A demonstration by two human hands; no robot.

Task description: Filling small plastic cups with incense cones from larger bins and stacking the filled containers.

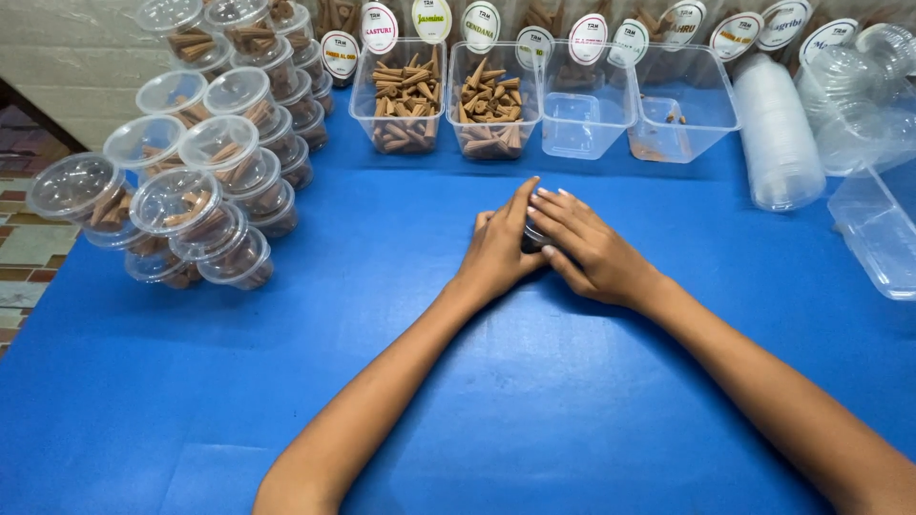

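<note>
A small clear container (532,236) is clasped between left hand (501,250) and right hand (590,250), seemingly at lid-pressing; even downward pressure is called for next.

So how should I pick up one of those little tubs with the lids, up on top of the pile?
Take a top tub by its round lid rim, fingers on opposite sides, coming from above. The pile leans and the tubs rest loosely on each other, so lifting straight up probably disturbs the rest least.
</note>
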